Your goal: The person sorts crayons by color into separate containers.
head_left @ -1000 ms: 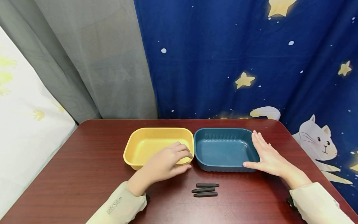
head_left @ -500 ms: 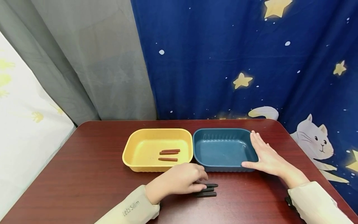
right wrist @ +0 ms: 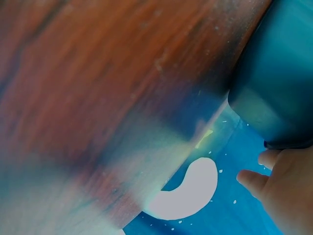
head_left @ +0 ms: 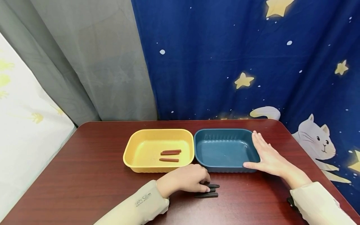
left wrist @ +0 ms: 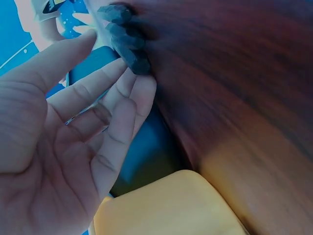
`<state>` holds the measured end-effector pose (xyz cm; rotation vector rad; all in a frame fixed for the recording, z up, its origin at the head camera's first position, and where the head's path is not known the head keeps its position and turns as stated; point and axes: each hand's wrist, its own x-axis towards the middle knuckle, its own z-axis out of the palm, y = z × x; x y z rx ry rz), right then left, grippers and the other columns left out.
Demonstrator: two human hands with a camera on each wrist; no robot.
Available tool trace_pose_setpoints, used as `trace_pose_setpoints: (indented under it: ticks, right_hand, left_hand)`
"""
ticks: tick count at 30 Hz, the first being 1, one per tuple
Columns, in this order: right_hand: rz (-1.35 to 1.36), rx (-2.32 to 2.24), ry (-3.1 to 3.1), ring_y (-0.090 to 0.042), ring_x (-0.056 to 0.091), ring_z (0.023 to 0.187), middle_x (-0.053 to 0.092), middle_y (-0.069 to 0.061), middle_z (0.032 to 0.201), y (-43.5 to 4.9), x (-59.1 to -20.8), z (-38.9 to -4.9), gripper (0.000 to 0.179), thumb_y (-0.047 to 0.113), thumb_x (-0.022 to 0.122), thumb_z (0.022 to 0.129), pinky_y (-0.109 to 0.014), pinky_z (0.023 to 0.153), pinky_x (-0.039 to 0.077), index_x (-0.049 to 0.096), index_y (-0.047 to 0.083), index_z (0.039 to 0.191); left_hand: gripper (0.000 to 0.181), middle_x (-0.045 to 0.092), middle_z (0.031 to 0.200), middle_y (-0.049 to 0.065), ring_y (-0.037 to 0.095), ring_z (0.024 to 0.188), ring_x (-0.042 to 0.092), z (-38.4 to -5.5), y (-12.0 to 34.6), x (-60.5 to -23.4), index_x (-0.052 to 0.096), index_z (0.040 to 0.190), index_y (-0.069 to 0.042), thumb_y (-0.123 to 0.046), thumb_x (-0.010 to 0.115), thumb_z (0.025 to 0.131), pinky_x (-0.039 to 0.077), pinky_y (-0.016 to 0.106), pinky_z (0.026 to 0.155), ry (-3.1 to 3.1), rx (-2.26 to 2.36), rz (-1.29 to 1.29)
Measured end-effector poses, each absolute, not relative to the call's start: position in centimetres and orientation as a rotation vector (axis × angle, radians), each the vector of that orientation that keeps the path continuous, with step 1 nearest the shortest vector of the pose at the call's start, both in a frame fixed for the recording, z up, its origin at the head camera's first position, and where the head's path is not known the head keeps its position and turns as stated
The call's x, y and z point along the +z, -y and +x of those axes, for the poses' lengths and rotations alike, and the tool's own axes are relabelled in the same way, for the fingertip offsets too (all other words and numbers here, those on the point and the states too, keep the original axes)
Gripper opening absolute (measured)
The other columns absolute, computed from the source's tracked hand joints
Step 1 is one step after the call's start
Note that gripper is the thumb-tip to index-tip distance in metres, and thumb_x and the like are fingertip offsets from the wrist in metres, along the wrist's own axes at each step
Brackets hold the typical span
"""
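Note:
My left hand (head_left: pixel 187 178) is low over the black crayons (head_left: pixel 207 195) on the table, in front of the two bins. In the left wrist view its fingertips are at the end of the nearest black crayon (left wrist: pixel 129 51), and the thumb stands apart from them. Part of the crayons is hidden behind that hand in the head view. My right hand (head_left: pixel 268 154) rests with straight, spread fingers against the right end of the dark blue bin (head_left: pixel 225 168). Beside this bin stands a yellow bin (head_left: pixel 146 168) holding several brown crayons (head_left: pixel 168 160).
The reddish-brown wooden table (head_left: pixel 84 175) carries both bins side by side. Behind its far edge hang a grey curtain (head_left: pixel 112 78) and a blue star-patterned curtain (head_left: pixel 202 62). White cloth (head_left: pixel 28 125) hangs at the left.
My left hand has left the yellow bin, uncovering the brown crayons, and moved right and nearer to the black crayons. My right hand has stayed at the blue bin.

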<state>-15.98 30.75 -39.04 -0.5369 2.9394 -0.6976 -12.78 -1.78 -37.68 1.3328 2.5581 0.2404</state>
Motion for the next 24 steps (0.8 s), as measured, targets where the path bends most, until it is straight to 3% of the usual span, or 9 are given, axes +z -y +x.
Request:
trace_pose_setpoints:
  ticks: [3,14,24]
  right_hand:
    - [-0.538,-0.693,-2.941,-0.045,-0.003,0.153,-0.004,-0.023,0.166,-30.81,-39.03,-16.00,0.120,0.054,0.072,0.082,-0.078,0.110,0.010,-0.003,-0.001,0.158]
    - [-0.537,-0.691,-2.942,-0.045,-0.002,0.153,-0.003,-0.023,0.166,-30.94,-39.09,-16.01,0.120,0.056,0.072,0.082,-0.079,0.109,0.011,-0.002,-0.001,0.158]
    - [-0.528,-0.699,-2.936,-0.046,-0.003,0.152,-0.004,-0.023,0.166,-30.85,-39.01,-15.97,0.120,0.055,0.072,0.082,-0.079,0.109,0.010,-0.003,0.000,0.158]
  left_hand:
    - [0.008,0.052,0.056,-0.016,-0.003,0.060,0.049,-12.94,1.33,-37.74,0.073,0.086,-0.021,-0.028,0.075,0.086,0.038,0.012,0.057,-2.553,0.215,1.294]
    - [0.015,0.058,0.064,-0.016,-0.005,0.063,0.052,-13.18,1.21,-38.19,0.066,0.083,-0.019,-0.025,0.079,0.085,0.040,0.010,0.060,-2.507,0.242,1.217]
    - [0.011,0.051,0.057,-0.017,-0.004,0.058,0.047,-13.21,1.56,-38.01,0.063,0.082,-0.019,-0.018,0.074,0.085,0.037,0.009,0.055,-2.469,0.272,1.294]
